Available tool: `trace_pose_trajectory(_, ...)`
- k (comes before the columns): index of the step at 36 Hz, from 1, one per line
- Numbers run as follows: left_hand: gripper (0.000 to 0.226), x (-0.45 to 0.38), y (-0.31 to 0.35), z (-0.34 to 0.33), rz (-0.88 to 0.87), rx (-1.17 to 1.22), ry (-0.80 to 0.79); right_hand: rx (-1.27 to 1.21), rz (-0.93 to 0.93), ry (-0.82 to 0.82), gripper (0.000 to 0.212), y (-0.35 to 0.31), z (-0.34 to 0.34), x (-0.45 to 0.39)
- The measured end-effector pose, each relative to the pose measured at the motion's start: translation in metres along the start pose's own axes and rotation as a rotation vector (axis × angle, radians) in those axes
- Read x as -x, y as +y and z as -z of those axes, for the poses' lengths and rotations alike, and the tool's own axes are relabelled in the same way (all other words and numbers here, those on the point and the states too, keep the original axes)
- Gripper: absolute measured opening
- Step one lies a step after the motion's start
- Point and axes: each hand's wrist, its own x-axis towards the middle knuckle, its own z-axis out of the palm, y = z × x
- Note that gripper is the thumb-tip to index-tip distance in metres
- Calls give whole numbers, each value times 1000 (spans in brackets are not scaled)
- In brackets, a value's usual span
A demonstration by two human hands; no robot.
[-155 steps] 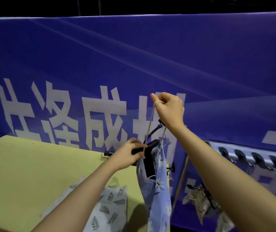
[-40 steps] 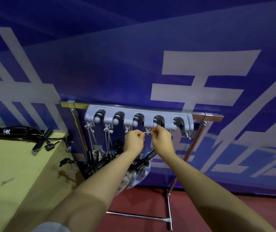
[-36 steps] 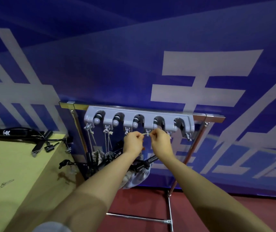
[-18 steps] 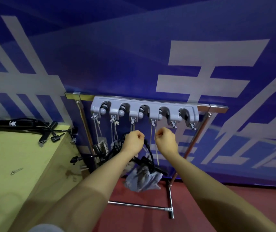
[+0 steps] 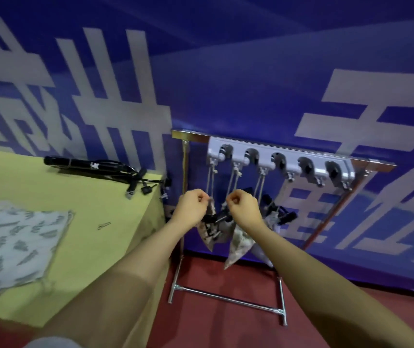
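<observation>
By hook rack (image 5: 265, 152), L hand (image 5: 192, 209) & R hand (image 5: 244, 210) both curled into fists.

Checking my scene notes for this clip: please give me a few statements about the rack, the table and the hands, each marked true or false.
1. The grey rack has five round holders. True.
2. A leaf-print cloth lies on the yellow-green table. True.
3. The floor under the metal stand is blue. False: it is red.
4. The left hand and right hand lie flat on the table. False: both are raised, fingers curled, in front of the pouches hanging below the rack.
</observation>
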Motion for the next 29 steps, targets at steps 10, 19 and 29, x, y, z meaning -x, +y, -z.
trace_pose_trajectory(10,17,30,-94,137,52,-1,60,-53,44,-66,14,-96,-124,25)
trace_pose_trajectory(19,20,49,-173,224,174,12,132,-84,57,-174,17,-159,-220,33)
trace_pose_trajectory(29,23,44,-240,273,304,-38,208,-44,137,-373,17,-184,-306,12)
